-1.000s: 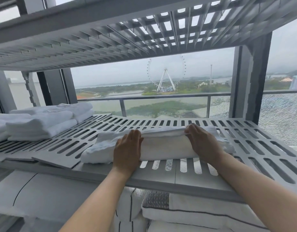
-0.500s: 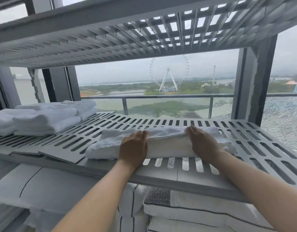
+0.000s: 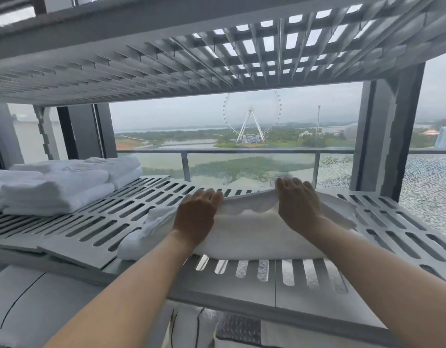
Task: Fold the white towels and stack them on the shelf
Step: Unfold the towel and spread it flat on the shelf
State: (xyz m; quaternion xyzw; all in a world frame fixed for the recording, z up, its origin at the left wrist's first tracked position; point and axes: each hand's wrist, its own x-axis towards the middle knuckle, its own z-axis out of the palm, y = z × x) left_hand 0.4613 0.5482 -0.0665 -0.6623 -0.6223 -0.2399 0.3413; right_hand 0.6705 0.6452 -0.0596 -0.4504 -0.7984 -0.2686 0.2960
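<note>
Head view: towel (image 3: 252, 234) under both hands' fingers (image 3: 209, 197).

One view only, from the head camera, and it sat close to the shelf (image 3: 242, 285), roughly level with its slotted deck. It faced straight ahead and slightly down, through the rack to the window (image 3: 242, 136) beyond. Wide-angle, so the upper deck (image 3: 166, 59) filled the top of the frame, both forearms entering from the bottom edge.
</note>
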